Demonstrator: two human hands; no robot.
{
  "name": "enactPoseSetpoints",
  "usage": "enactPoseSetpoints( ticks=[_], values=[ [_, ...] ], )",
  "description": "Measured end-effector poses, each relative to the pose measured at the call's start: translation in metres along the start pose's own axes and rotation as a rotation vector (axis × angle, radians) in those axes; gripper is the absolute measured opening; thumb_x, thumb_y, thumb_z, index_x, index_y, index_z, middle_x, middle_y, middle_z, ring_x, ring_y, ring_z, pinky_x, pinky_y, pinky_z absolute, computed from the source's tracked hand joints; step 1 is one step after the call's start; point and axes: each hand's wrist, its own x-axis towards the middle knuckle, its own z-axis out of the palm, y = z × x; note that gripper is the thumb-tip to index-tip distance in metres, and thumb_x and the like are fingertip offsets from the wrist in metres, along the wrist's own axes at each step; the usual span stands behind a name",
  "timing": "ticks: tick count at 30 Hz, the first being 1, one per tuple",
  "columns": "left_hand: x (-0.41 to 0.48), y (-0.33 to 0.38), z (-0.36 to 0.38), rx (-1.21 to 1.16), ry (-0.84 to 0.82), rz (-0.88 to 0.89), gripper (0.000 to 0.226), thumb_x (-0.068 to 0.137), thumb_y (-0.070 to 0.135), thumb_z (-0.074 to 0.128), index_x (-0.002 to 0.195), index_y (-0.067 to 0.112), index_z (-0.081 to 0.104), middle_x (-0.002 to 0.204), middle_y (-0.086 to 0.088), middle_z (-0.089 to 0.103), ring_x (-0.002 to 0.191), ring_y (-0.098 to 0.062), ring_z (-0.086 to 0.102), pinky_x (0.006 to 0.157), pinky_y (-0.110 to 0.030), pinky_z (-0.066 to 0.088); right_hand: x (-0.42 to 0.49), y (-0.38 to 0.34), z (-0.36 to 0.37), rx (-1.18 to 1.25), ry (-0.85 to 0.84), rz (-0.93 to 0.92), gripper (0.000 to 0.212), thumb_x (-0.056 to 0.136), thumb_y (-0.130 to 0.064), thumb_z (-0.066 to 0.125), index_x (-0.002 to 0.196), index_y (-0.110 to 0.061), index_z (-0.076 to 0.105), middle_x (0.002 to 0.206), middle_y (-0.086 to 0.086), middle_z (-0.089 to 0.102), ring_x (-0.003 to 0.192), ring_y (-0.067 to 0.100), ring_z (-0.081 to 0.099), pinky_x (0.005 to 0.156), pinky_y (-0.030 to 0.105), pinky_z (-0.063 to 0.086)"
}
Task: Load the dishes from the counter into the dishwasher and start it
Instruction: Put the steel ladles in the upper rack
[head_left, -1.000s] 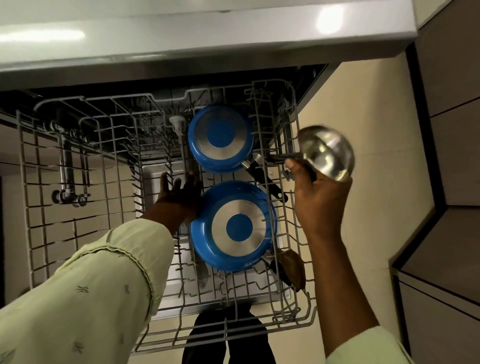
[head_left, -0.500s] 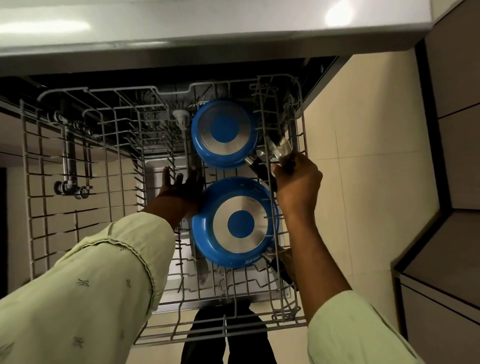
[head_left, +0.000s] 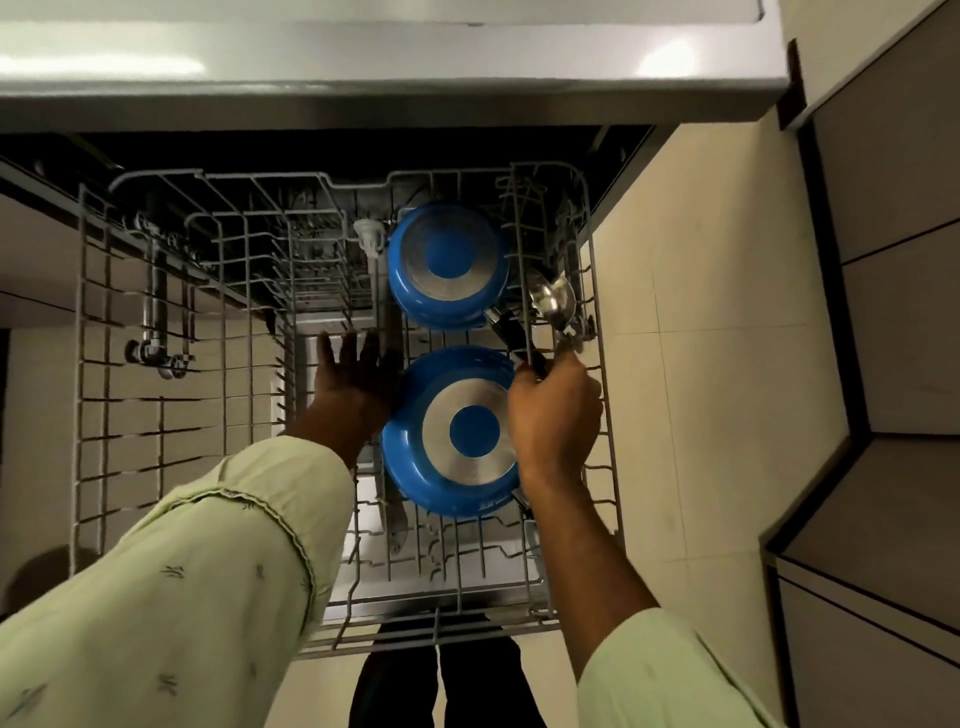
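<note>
Two blue pans lie upside down in the pulled-out wire rack (head_left: 83, 364) of the dishwasher: the far pan (head_left: 448, 265) and the near pan (head_left: 457, 434), each with a black handle pointing right. My left hand (head_left: 353, 374) rests flat with fingers spread against the near pan's left rim. My right hand (head_left: 553, 410) is closed around the handle of a steel ladle (head_left: 553, 304), whose bowl sits among the rack wires at the right side, beside the far pan's handle.
The grey countertop edge (head_left: 389, 57) overhangs the dishwasher opening at the top. Beige floor tiles (head_left: 701, 338) lie to the right, with dark-edged cabinet fronts (head_left: 893, 312) beyond. A pipe fitting (head_left: 156, 353) shows through the rack's left half. My dark trouser legs (head_left: 441, 686) stand below the rack.
My right hand carried the ladle from outside the rack's right side down into the rack beside the far pan's handle. My left hand stayed against the near pan.
</note>
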Motion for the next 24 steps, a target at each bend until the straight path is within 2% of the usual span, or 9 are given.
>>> enactPoseSetpoints(
  ticks=[2, 4, 6, 8, 11, 15, 19, 24],
  values=[
    [-0.016, -0.003, 0.0, -0.019, -0.001, -0.038, 0.072, 0.104, 0.05, 0.033, 0.158, 0.023, -0.006, 0.165, -0.011, -0.013, 0.151, -0.034, -0.012, 0.119, -0.059, -0.007, -0.013, 0.003, 0.003, -0.066, -0.082, -0.064, 0.028, 0.095, -0.028, 0.06, 0.119, -0.013, 0.06, 0.111, 0.005, 0.067, 0.101, 0.022, 0.066, 0.075, 0.032, 0.055],
    [-0.037, -0.005, 0.004, -0.09, 0.055, -0.055, 0.075, 0.103, 0.045, 0.038, 0.158, 0.023, -0.008, 0.164, -0.011, -0.016, 0.15, -0.034, -0.015, 0.12, -0.059, -0.007, -0.024, 0.007, 0.008, -0.166, -0.151, -0.174, 0.035, 0.095, -0.03, 0.058, 0.125, -0.013, 0.057, 0.125, 0.007, 0.061, 0.116, 0.025, 0.057, 0.093, 0.038, 0.052],
    [-0.062, -0.011, 0.007, -0.191, 0.108, -0.061, 0.075, 0.102, 0.036, 0.04, 0.158, 0.022, -0.008, 0.163, -0.011, -0.018, 0.15, -0.034, -0.017, 0.12, -0.058, -0.007, -0.038, 0.007, 0.007, -0.355, -0.161, -0.287, 0.043, 0.095, -0.033, 0.056, 0.133, -0.013, 0.053, 0.142, 0.011, 0.048, 0.135, 0.029, 0.04, 0.111, 0.043, 0.036],
    [-0.071, -0.01, 0.013, -0.284, 0.158, -0.072, 0.079, 0.099, 0.034, 0.046, 0.159, 0.021, -0.005, 0.164, -0.012, -0.015, 0.15, -0.035, -0.015, 0.12, -0.058, -0.004, -0.045, 0.007, 0.007, -0.461, -0.201, -0.322, 0.052, 0.095, -0.036, 0.054, 0.141, -0.013, 0.045, 0.154, 0.012, 0.034, 0.146, 0.031, 0.023, 0.119, 0.045, 0.022],
    [-0.109, -0.018, 0.011, -0.359, 0.244, -0.081, 0.077, 0.098, 0.037, 0.049, 0.159, 0.022, 0.004, 0.165, -0.011, -0.006, 0.151, -0.034, -0.01, 0.121, -0.057, -0.003, -0.07, -0.006, -0.005, -0.461, -0.297, -0.419, 0.058, 0.097, -0.036, 0.052, 0.147, -0.011, 0.037, 0.156, 0.011, 0.031, 0.148, 0.029, 0.016, 0.121, 0.043, 0.018],
    [-0.158, -0.029, 0.008, -0.38, 0.286, -0.084, 0.078, 0.098, 0.036, 0.049, 0.159, 0.021, 0.003, 0.166, -0.009, -0.006, 0.152, -0.031, -0.007, 0.121, -0.056, -0.002, -0.103, -0.036, -0.018, -0.462, -0.405, -0.528, 0.063, 0.099, -0.033, 0.051, 0.152, -0.008, 0.027, 0.159, 0.012, 0.025, 0.15, 0.028, 0.013, 0.121, 0.042, 0.018],
    [-0.209, -0.051, 0.01, -0.426, 0.334, -0.108, 0.076, 0.1, 0.04, 0.043, 0.159, 0.02, 0.0, 0.166, -0.009, -0.009, 0.152, -0.032, -0.008, 0.121, -0.055, -0.005, -0.142, -0.071, -0.024, -0.438, -0.391, -0.651, 0.065, 0.098, -0.037, 0.053, 0.151, -0.008, 0.029, 0.159, 0.012, 0.025, 0.15, 0.029, 0.012, 0.121, 0.042, 0.016],
    [-0.265, -0.097, 0.024, -0.48, 0.462, -0.173, 0.069, 0.102, 0.037, 0.037, 0.159, 0.022, 0.001, 0.166, -0.009, -0.006, 0.152, -0.031, -0.008, 0.122, -0.054, -0.005, -0.195, -0.117, -0.022, -0.429, -0.346, -0.78, 0.069, 0.099, -0.05, 0.043, 0.153, -0.01, 0.025, 0.161, 0.011, 0.02, 0.151, 0.025, 0.007, 0.123, 0.042, 0.009]
  ],
)
